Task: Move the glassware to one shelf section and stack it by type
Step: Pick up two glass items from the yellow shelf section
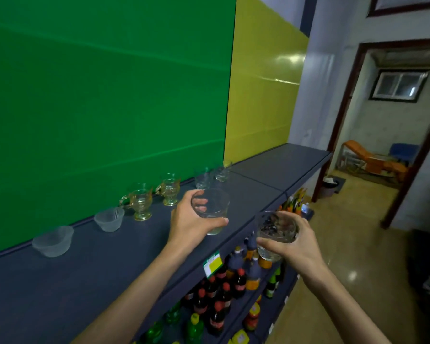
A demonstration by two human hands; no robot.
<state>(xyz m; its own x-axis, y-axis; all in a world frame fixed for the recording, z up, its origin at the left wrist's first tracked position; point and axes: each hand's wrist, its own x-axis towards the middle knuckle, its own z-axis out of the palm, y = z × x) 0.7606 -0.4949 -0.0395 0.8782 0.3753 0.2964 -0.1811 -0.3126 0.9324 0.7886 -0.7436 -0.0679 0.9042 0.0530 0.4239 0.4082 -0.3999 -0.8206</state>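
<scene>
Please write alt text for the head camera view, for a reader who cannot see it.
A person holds one clear tumbler in each hand, the left hand over a dark shelf top, the right hand beyond its front edge. Frosted bowls, amber handled cups and small clear glasses line the back.

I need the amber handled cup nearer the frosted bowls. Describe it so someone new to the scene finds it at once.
Start at the dark top shelf under the green wall panel and follow the row along the wall. Past the two frosted bowls stands the amber footed cup, its handle toward the bowls. Its twin stands farther along the row, and the glasses in the hands are clear and handleless.
</scene>
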